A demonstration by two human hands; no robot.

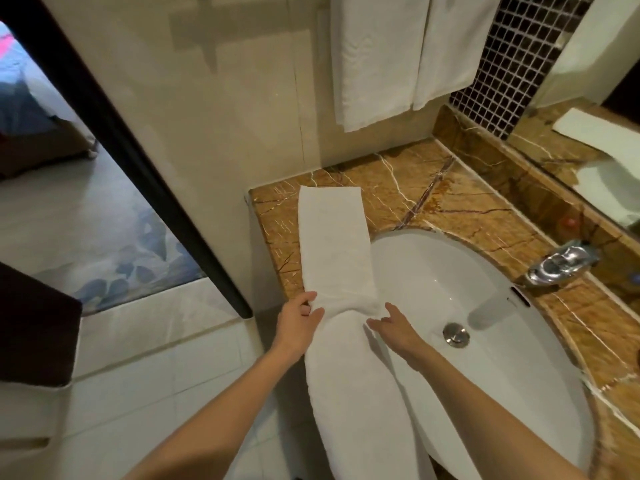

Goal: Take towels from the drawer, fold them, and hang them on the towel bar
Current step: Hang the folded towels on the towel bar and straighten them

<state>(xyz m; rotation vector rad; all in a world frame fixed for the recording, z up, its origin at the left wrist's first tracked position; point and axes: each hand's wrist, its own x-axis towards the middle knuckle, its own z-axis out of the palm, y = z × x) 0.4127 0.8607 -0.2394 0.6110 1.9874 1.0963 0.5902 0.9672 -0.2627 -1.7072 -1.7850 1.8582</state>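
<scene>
Long white terry towel (332,244), folded into a narrow strip, lies on the veined brown marble worktop (433,195), near end draped past the glossy oval sink (485,306); two white hanging towels (381,64) on the wall above; left hand (298,327) grip pinches the strip's left edge; right hand (394,327) grip wide, fingers touching the right edge.

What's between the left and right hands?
Head view: only the white towel, bunched up there. The left hand holds one edge; the right hand meets the other.
</scene>
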